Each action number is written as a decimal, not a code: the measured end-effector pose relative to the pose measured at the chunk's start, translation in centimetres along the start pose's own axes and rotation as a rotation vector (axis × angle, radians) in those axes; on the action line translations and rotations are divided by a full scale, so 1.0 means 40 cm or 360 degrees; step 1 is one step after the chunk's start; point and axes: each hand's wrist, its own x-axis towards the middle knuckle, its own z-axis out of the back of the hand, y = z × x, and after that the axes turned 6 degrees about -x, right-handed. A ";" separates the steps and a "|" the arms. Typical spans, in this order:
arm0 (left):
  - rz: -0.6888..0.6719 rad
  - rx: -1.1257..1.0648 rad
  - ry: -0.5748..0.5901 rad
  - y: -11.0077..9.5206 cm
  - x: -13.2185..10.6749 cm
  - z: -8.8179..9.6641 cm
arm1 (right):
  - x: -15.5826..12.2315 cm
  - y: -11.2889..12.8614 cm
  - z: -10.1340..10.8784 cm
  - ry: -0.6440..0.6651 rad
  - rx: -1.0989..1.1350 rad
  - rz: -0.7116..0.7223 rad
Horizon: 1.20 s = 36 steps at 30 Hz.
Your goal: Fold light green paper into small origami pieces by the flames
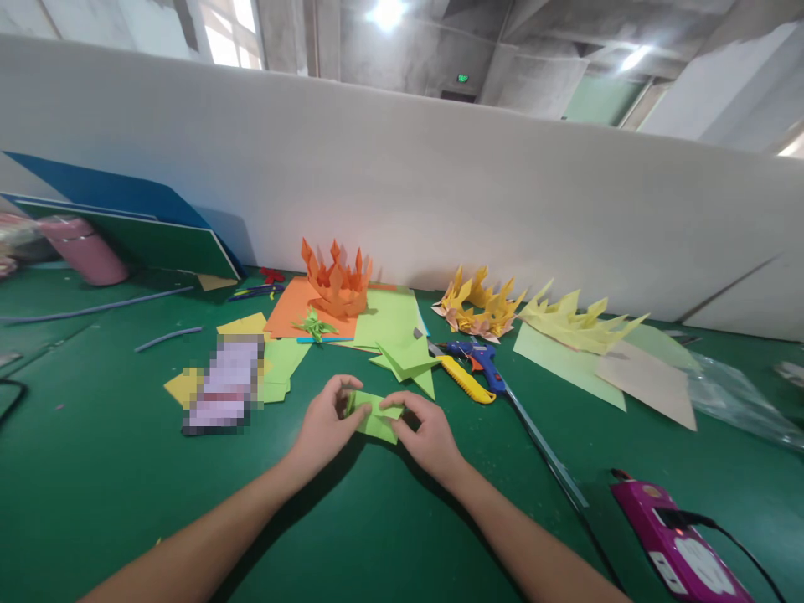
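A folded light green paper piece (375, 416) lies on the green table (126, 469) between my two hands. My left hand (327, 423) pinches its left end with curled fingers. My right hand (427, 431) pinches its right end, thumb and forefinger pressed on the fold. Just beyond them sit more folded green pieces (407, 360) on a green sheet (386, 318).
An orange paper crown (336, 280), a yellow-pink crown (481, 306) and a pale yellow crown (574, 322) stand by the white wall. A yellow utility knife (465, 378), blue glue gun (481, 358), metal ruler (543, 448), purple power strip (675, 540) and a pixelated object (224, 383) lie around.
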 end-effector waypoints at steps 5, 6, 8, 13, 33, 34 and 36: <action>-0.0060 0.0219 0.0019 -0.024 -0.008 0.000 | 0.002 0.005 -0.002 -0.0056 0.0021 -0.0062; -0.0069 0.0247 0.0013 -0.030 -0.010 -0.001 | 0.002 0.006 -0.003 -0.0061 0.0032 -0.0094; -0.0083 0.0278 0.0014 -0.038 -0.015 -0.003 | 0.003 0.006 -0.006 -0.0073 0.0062 -0.0162; -0.0126 0.0291 0.0042 -0.041 -0.022 -0.011 | 0.004 0.010 -0.011 -0.0153 0.0148 -0.0252; -0.0125 0.0263 0.0047 -0.031 -0.027 -0.021 | 0.002 0.014 -0.015 -0.0235 0.0210 -0.0280; -0.0119 0.0257 0.0039 -0.031 -0.027 -0.021 | 0.002 0.015 -0.015 -0.0231 0.0209 -0.0278; -0.0094 0.0233 0.0036 -0.030 -0.026 -0.022 | 0.001 0.014 -0.016 -0.0227 0.0205 -0.0273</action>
